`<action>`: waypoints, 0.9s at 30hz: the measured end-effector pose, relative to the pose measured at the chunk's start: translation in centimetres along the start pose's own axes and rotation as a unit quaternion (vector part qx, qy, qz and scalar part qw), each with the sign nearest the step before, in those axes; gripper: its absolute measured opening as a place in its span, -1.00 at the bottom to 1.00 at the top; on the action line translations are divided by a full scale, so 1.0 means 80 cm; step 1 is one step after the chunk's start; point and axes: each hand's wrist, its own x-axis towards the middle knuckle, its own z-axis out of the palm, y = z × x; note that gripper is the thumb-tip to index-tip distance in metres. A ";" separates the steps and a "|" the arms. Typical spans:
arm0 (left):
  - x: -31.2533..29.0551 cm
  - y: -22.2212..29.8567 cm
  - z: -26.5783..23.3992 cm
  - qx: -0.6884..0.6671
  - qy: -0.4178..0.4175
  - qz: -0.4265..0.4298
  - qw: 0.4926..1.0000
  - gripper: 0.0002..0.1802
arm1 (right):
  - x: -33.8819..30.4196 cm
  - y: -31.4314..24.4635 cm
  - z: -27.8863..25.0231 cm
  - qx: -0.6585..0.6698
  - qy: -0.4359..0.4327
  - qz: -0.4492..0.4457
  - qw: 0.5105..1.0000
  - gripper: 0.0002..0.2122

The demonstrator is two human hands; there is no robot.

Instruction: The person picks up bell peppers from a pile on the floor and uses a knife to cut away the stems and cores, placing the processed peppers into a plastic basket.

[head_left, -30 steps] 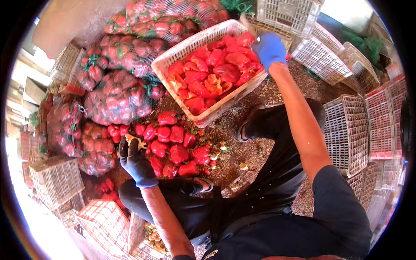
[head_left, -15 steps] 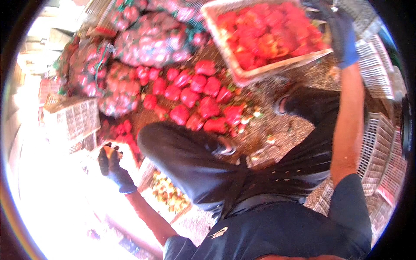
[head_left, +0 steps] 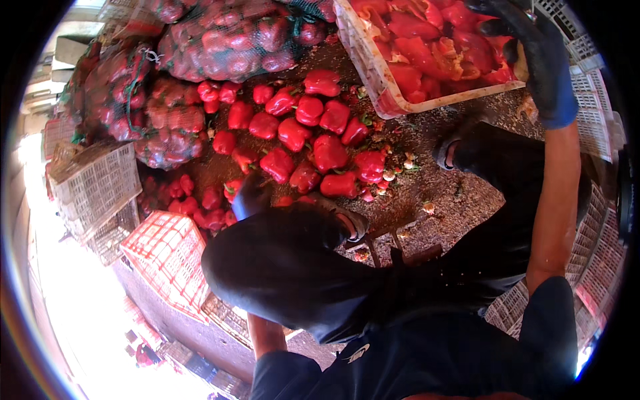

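Note:
My left hand [head_left: 255, 193], in a dark glove with a blue cuff, reaches down beyond my left knee, beside a pile of whole red bell peppers [head_left: 293, 135] on the ground. The knee covers part of it, and its fingers do not show clearly. At the upper right my right hand [head_left: 533, 50], gloved alike, is bent over the right rim of a pale plastic crate [head_left: 427, 105]. Its fingers curl toward the cut red pepper pieces [head_left: 427, 53] inside. A small light glint shows beside that hand; what it grips cannot be made out.
Net sacks [head_left: 227, 43] full of red peppers lie at the upper left. A white crate [head_left: 97, 190] and an orange-red crate [head_left: 170, 260] stand at the left. Stacked crates [head_left: 590, 247] line the right side. Pepper cores [head_left: 389, 175] and scraps litter the ground.
My left hand has moved from the far left, where it was raised, to the peppers beyond my knee. My right hand stays at the crate. The view has shifted a little.

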 end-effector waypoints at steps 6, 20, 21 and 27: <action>0.142 -0.079 0.154 0.279 -0.056 0.025 0.958 -0.04 | 0.024 -0.015 0.069 -0.094 -0.015 -0.030 0.995 -0.62; 0.164 -0.122 0.228 -0.109 -0.207 -0.015 0.972 -0.01 | 0.042 -0.056 0.160 0.044 -0.011 0.195 0.980 -0.67; 0.170 -0.119 0.229 -0.108 -0.231 -0.008 0.967 -0.02 | 0.040 -0.055 0.163 0.044 -0.012 0.197 0.979 -0.67; 0.175 -0.070 0.226 -0.018 -0.294 -0.042 0.955 0.14 | 0.036 -0.044 0.159 0.028 -0.041 0.175 0.983 -0.67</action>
